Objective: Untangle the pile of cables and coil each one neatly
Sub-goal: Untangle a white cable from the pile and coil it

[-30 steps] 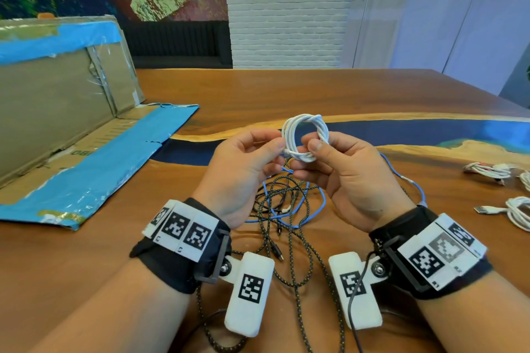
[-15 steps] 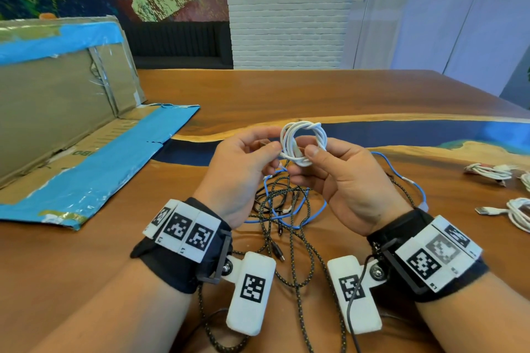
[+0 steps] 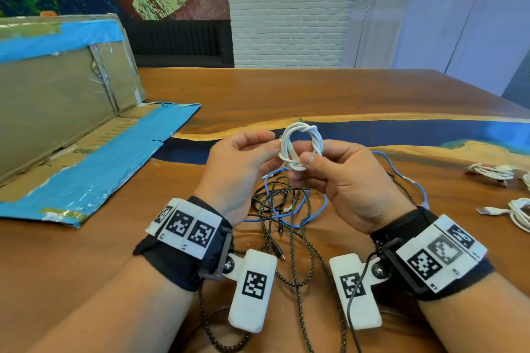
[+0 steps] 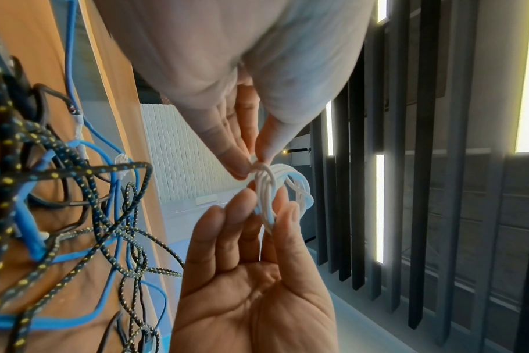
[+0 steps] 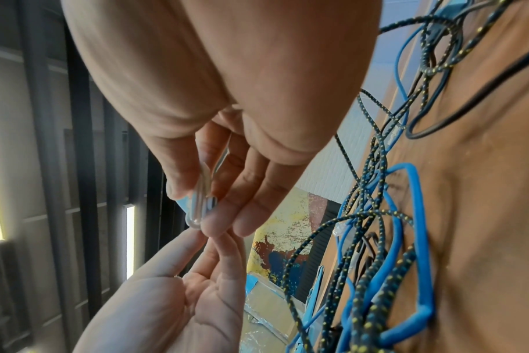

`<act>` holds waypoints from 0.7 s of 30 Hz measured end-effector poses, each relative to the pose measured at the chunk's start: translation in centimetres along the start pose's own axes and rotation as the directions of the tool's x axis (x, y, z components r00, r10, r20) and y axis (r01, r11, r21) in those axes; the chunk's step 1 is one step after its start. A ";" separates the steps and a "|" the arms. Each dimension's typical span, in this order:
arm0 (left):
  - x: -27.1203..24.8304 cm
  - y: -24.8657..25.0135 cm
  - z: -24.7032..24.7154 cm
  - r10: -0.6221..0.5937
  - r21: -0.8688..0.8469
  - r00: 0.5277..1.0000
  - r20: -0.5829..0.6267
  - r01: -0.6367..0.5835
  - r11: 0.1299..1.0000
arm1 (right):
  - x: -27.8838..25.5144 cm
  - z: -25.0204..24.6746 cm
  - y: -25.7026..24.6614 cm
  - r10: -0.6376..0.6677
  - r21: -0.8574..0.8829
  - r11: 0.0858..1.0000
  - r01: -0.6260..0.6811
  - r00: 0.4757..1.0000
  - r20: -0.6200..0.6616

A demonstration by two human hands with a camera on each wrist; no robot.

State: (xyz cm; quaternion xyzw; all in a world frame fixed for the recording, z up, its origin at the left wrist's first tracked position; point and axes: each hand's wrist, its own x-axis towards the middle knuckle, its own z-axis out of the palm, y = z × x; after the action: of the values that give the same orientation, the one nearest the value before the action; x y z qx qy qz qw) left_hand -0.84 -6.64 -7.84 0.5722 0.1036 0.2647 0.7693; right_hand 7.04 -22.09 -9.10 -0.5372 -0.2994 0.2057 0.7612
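A small white cable coil (image 3: 301, 146) hangs in the air between both hands, with a wrap of cable around its top. My left hand (image 3: 272, 147) pinches the coil's left side between thumb and forefinger (image 4: 239, 167). My right hand (image 3: 307, 166) grips the coil's lower part, thumb in front and fingers behind (image 4: 290, 215). In the right wrist view the white cable coil (image 5: 199, 205) shows blurred between the right fingers. Under the hands a tangle (image 3: 286, 203) of a blue cable (image 5: 414, 238), a black yellow-flecked braided cable (image 4: 85, 172) and a thin black cable lies on the wooden table (image 3: 315, 94).
An opened cardboard box (image 3: 71, 123) with blue tape lies at the left. Two coiled white cables (image 3: 493, 172) (image 3: 519, 212) rest at the right edge of the table. The braided cable trails toward me between my wrists.
The white coil has sunk a little and turned slightly between my hands. Both hands keep their hold. The tangle on the table has not moved.
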 end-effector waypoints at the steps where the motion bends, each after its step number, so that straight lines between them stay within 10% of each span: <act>1: 0.0 0.0 -0.1 -0.012 0.016 1.000 0.023 0.011 1.000 | 0.0 0.0 0.0 0.000 -0.018 1.000 0.000 1.000 -0.003; 21: -0.5 -0.2 0.1 0.045 0.151 0.981 0.189 -0.074 0.986 | 0.3 -0.2 -0.2 0.035 0.043 0.999 -0.032 0.997 -0.066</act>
State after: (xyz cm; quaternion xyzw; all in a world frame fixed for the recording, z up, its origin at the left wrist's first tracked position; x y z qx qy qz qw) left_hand -1.19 -7.08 -8.02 0.6559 0.0351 0.2243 0.7199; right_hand 7.38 -22.13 -8.95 -0.5325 -0.2603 0.2067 0.7784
